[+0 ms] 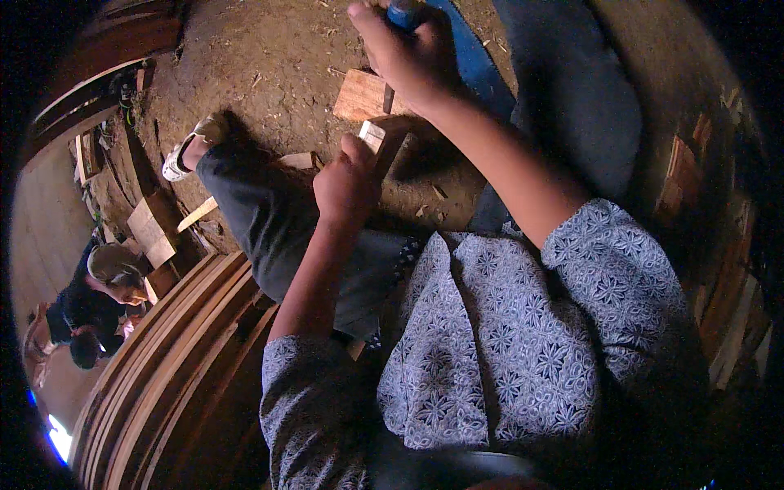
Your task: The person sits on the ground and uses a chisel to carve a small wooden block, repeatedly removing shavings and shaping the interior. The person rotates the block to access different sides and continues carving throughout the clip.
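My right hand (416, 61) is closed round the blue handle (403, 12) of a chisel-like tool. Its narrow dark blade (388, 98) points down beside a reddish-brown wooden board (359, 94) on the ground. Whether the blade touches the board, I cannot tell. Lower and to the left, my left hand (347, 184) grips a short piece of wood (372, 135), whose pale end sticks out past the thumb. Part of that wood is hidden behind the fingers and in shadow.
Long curved-looking wooden planks (175, 359) are stacked at lower left. Beyond them another person (90, 302) bends down. Wood offcuts (151, 229) and shavings litter the dirt floor (269, 73). A blue sheet-like thing (478, 57) lies beside my dark trouser leg (572, 98). More boards (682, 175) stand at right.
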`<state>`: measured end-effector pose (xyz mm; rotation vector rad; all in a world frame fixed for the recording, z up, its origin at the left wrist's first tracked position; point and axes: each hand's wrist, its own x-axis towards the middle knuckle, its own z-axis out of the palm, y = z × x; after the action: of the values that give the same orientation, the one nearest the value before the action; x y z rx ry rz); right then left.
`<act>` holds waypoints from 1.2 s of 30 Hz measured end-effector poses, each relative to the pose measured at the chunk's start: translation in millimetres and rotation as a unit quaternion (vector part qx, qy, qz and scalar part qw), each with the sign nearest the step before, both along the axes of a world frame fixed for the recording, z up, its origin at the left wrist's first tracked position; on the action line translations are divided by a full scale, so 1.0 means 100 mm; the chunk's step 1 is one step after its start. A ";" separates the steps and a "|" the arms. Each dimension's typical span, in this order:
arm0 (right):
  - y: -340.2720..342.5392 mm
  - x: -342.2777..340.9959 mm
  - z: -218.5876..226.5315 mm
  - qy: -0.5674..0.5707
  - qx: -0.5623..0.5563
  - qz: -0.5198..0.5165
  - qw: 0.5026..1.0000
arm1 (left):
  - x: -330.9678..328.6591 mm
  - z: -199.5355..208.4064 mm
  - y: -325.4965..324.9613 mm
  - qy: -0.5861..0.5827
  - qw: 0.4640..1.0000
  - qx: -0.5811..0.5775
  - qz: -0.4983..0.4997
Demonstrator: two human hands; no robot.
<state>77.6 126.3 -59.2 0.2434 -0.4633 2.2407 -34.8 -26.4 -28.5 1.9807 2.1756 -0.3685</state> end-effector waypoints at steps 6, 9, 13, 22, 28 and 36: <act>-0.10 0.09 1.03 -0.370 0.179 -0.509 0.756 | -0.02 -0.03 -0.04 0.009 1.000 -0.004 0.006; -0.16 0.00 0.61 -0.479 0.188 -0.493 0.701 | -0.03 0.01 -0.03 0.007 1.000 0.005 0.028; -0.19 0.14 0.87 -0.484 0.173 -0.446 0.733 | -0.05 -0.11 0.00 -0.003 0.999 0.033 -0.004; -0.12 -0.03 0.56 -0.513 0.212 -0.500 0.665 | -0.01 -0.01 -0.05 0.037 0.999 0.001 0.008; -0.20 0.24 1.19 -0.452 0.225 -0.447 0.739 | -0.03 -0.01 -0.09 0.032 0.999 -0.027 0.017; -0.04 -0.06 0.70 -0.434 0.184 -0.589 0.656 | -0.06 -0.02 -0.05 0.003 1.000 -0.015 0.023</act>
<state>71.7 122.3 10.7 -0.7934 -1.1577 0.7837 -40.5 -31.4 -31.0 1.9143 2.2013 -0.3968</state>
